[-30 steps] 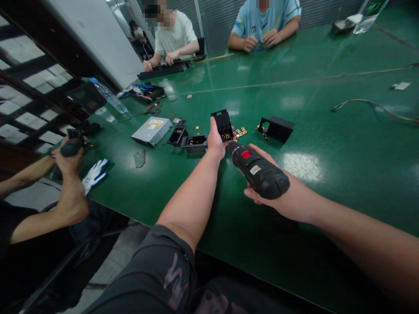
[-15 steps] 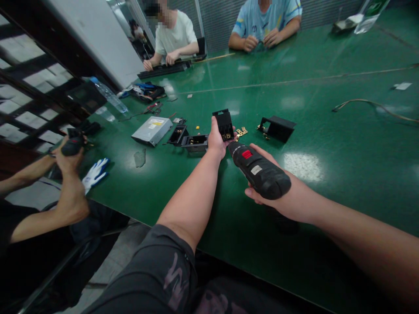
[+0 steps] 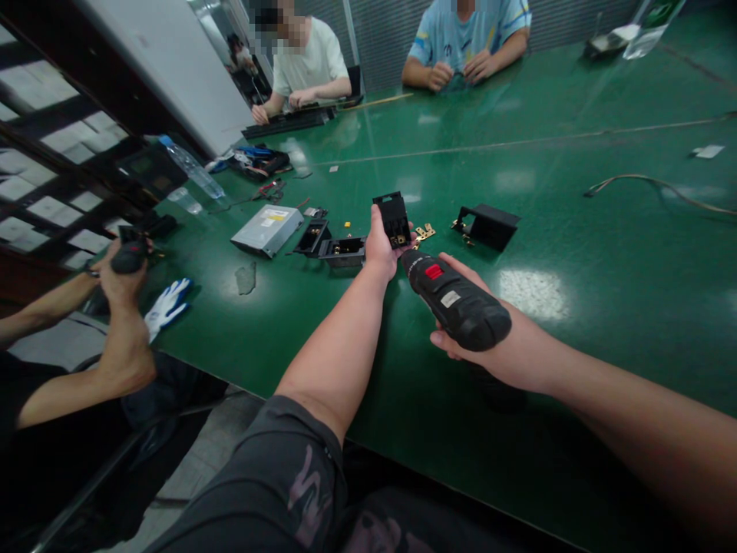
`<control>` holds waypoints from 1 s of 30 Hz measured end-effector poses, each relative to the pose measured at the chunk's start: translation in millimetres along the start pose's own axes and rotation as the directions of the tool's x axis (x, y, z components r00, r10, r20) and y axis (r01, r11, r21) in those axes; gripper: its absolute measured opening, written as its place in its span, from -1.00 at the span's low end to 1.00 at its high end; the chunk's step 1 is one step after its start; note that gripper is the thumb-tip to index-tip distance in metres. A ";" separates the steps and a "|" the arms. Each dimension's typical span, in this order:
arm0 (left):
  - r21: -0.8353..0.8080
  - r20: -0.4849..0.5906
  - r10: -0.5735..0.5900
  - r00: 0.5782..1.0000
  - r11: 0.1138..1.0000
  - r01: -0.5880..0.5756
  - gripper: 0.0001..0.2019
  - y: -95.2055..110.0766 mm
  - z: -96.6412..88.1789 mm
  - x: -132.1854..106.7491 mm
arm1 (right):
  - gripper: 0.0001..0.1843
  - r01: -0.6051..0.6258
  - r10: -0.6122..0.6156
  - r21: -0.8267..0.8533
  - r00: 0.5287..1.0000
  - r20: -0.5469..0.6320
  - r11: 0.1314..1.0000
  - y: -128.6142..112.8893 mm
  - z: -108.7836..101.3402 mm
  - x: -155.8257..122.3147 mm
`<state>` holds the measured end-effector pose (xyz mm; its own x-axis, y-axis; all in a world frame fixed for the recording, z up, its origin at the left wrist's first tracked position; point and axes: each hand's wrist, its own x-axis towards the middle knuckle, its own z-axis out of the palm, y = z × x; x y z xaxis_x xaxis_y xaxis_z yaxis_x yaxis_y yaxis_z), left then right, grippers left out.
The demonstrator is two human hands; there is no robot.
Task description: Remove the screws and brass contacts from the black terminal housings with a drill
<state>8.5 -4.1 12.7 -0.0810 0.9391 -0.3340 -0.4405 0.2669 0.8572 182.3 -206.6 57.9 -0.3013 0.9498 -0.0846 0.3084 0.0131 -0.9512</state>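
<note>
My left hand (image 3: 380,242) is closed around a black plastic housing (image 3: 392,217), held up above the table with its inner side facing me. Brass-coloured metal shows at the housing's lower end. In my right hand (image 3: 489,338) is a black cordless drill (image 3: 457,303) with a red switch on top. Its chuck points at the lower end of the housing; whether the bit touches it I cannot make out. Several brass pieces (image 3: 424,233) lie just beyond my left fingers. To the right, another black housing (image 3: 488,226) rests on its side with brass parts at its open end.
Left of my hand sit two more black housings (image 3: 345,250) and a silver disc drive (image 3: 268,229). A white-and-blue glove (image 3: 167,306) lies near the table edge (image 3: 230,376). A co-worker's hands (image 3: 122,269) hold a drill at far left. Two people sit opposite.
</note>
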 end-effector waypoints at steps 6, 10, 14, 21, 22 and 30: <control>-0.007 0.020 0.016 1.000 1.000 -0.016 -0.17 -2.6 -1.6 3.2 | 0.41 -0.009 0.009 -0.002 1.000 0.006 1.000 -1.6 0.4 -0.1; 0.004 0.011 0.005 1.000 1.000 -0.005 -0.17 -1.4 -1.2 1.5 | 0.41 0.013 -0.013 0.012 1.000 0.005 1.000 0.0 0.6 -0.2; 0.000 0.010 0.000 1.000 1.000 0.000 -0.16 0.8 0.0 -1.4 | 0.40 0.028 -0.028 0.018 1.000 -0.001 0.999 1.9 0.5 -0.2; 0.006 0.022 0.016 1.000 1.000 -0.016 -0.18 -2.6 -1.6 4.2 | 0.40 0.042 -0.042 0.030 0.999 0.007 0.999 8.1 0.5 0.3; 0.001 0.025 0.019 1.000 1.000 -0.019 -0.18 -2.7 -1.8 4.3 | 0.40 0.042 -0.042 0.029 0.999 0.007 0.999 8.8 0.5 0.4; 0.007 0.005 -0.009 1.000 1.000 0.009 -0.19 1.4 -0.4 -1.9 | 0.41 0.012 -0.012 0.016 1.000 0.008 1.000 4.9 0.5 -0.1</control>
<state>7.7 -5.7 14.4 -0.0728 0.9378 -0.3396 -0.4345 0.2767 0.8571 183.3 -206.8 53.1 -0.3124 0.9469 -0.0758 0.2906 0.0194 -0.9566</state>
